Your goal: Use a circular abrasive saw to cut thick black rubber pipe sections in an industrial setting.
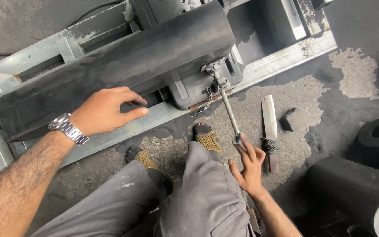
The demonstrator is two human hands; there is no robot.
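A long black rubber block (123, 57) lies across a grey metal machine frame (286, 55). My left hand (104, 109), with a metal wristwatch, rests flat on the block's near edge, fingers spread. My right hand (248, 164) grips the lower end of a long metal lever rod (225, 103) that runs up to a clamp at the block's right end, where a short chain (205, 103) hangs. My knees in grey trousers and both shoes sit between the two hands.
On the dirty black floor to the right lie a broad knife with a wire-wrapped handle (269, 118) and a small black rubber chunk (291, 118). Black rubber cylinders with centre holes (378, 136) stand at the right edge.
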